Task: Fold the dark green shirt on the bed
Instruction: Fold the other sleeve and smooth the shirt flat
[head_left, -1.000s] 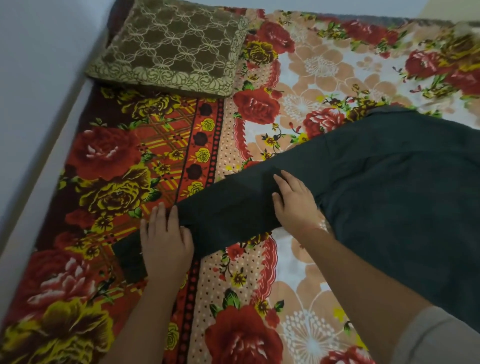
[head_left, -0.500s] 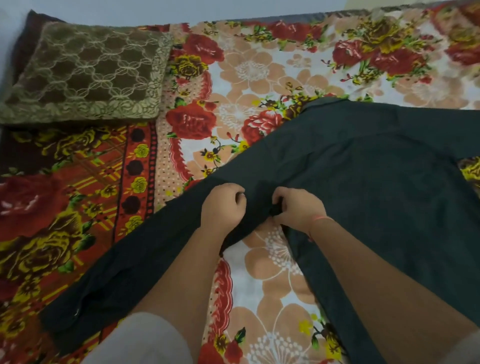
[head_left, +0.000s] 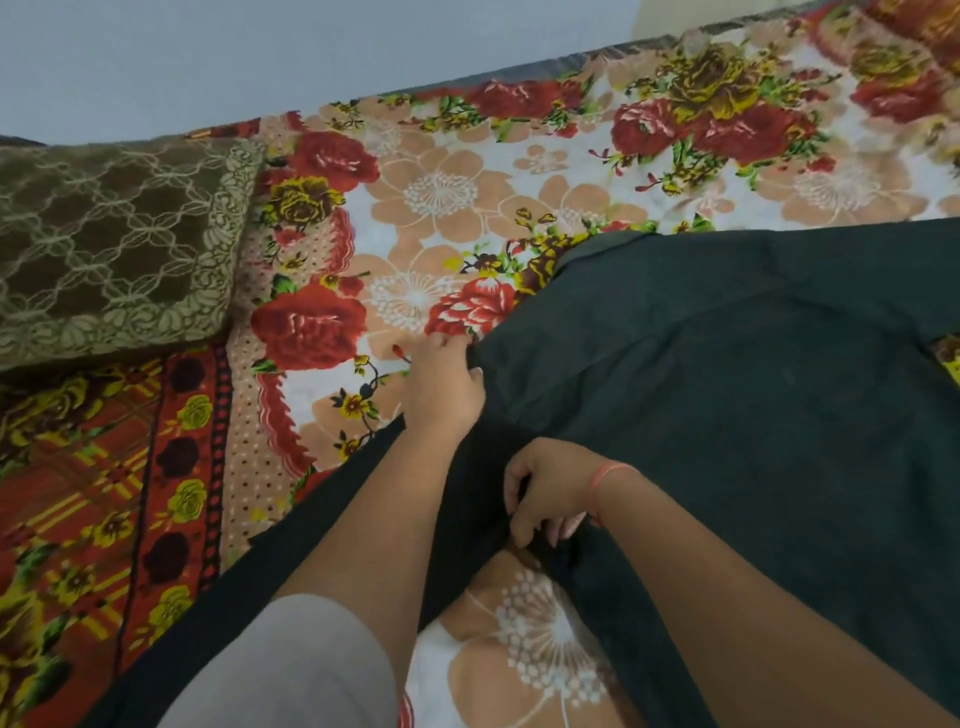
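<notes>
On bed (head_left: 441, 192): left hand (head_left: 444, 387) seemingly pinches dark green shirt (head_left: 727, 415); right hand (head_left: 550, 499) fingers (head_left: 519, 526) grip it.

Matt cloth shirt (head_left: 727, 395); plush floral bedspread (head_left: 467, 197); lace-textured pillow (head_left: 114, 244).

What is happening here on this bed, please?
A person is folding a dark green shirt spread on a flowered blanket. The left hand grips the shirt's edge near the shoulder, and the right hand pinches the cloth at the underarm. The sleeve lies stretched out under the left arm, not yet folded in. A brown pillow lies nearby.
</notes>
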